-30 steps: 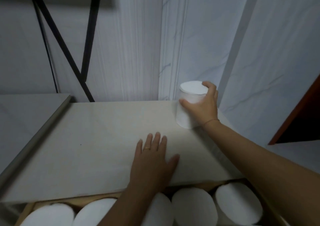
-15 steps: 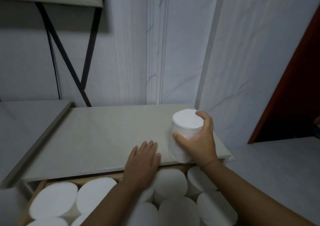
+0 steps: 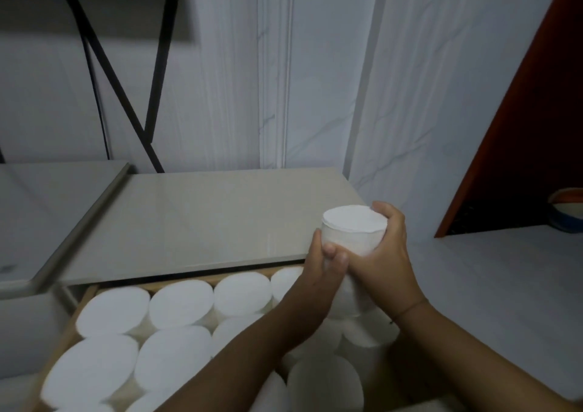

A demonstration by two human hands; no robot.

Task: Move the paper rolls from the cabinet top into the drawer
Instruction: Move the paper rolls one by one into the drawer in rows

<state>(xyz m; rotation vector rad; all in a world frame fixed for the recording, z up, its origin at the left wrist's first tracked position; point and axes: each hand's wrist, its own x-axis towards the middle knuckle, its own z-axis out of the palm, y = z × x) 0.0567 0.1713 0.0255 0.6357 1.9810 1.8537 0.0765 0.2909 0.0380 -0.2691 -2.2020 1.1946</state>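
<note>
Roll [image 3: 353, 233] lifted off cabinet top [image 3: 202, 219]; both hands grasping it over drawer [image 3: 79, 304].

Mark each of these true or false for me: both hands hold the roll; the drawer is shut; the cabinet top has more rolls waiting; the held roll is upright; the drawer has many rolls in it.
1. Both hands hold the roll. True: the left hand and right hand grip the paper roll.
2. The drawer is shut. False: the drawer is open.
3. More rolls wait on the cabinet top. False: the cabinet top shows none.
4. The held roll is upright. True.
5. The drawer holds many rolls. True: the stored rolls stand packed together.
</note>
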